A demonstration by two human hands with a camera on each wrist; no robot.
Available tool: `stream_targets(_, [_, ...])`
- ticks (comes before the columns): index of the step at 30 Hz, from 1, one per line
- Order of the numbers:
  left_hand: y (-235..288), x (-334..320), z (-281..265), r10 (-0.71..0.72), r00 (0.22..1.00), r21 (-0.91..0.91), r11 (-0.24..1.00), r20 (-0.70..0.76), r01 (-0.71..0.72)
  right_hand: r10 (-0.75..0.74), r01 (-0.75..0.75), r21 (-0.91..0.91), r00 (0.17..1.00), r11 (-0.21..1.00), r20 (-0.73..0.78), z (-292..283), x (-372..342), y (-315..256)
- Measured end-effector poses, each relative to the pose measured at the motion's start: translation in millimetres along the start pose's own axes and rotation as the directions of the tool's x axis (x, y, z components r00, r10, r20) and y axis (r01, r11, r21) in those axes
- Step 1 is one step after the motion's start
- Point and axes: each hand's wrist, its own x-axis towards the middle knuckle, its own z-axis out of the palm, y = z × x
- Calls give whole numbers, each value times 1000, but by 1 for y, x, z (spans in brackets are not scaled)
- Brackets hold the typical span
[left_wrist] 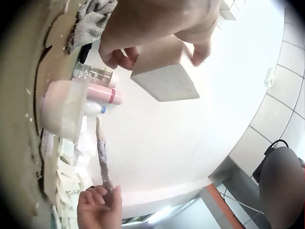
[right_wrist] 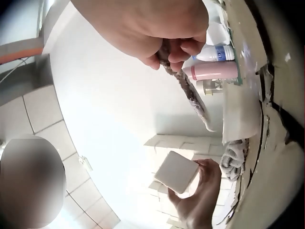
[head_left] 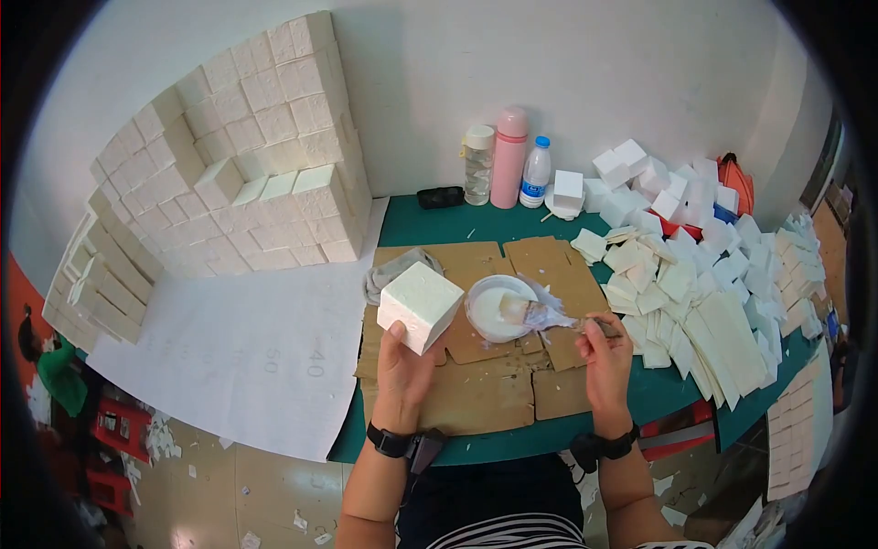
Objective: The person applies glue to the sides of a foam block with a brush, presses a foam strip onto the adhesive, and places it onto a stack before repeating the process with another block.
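Note:
My left hand [head_left: 405,368] grips a white foam-like block [head_left: 420,305], thumb on its near side and fingers behind and under it. The block is held up off the table, one corner towards me. Between thumb and fingers my right hand [head_left: 605,364] pinches the handle of a brush [head_left: 549,317] caked in white paste. Its bristle end overlaps the white bowl [head_left: 476,291] in the head view; in the left wrist view the brush [left_wrist: 102,152] shows apart from the bowl [left_wrist: 64,109]. White glue-like liquid lies in the bowl, which stands on brown cardboard [head_left: 457,399].
A stepped wall of white blocks [head_left: 265,119] stands on printed white paper [head_left: 229,366] at left. A grey cloth [head_left: 384,274] lies beside the bowl. Behind are a clear bottle [head_left: 478,169], pink flask [head_left: 509,160] and white bottle [head_left: 537,174]. Loose white pieces [head_left: 672,284] heap at right.

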Motion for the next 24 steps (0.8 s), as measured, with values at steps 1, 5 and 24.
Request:
stream_targets(1, [0,0,-1,19,999,12,1000,-35,-19,5,-4,55,999,998,-33,-1,1,1])
stream_targets(5, [2,-1,2,-35,998,-34,999,-47,33,19,3,214,995,977,-100,-9,2,2])
stream_targets(24, [13,-9,22,-296,954,-69,952,48,299,-235,253,-178,965,951,117,41,-26,-29])
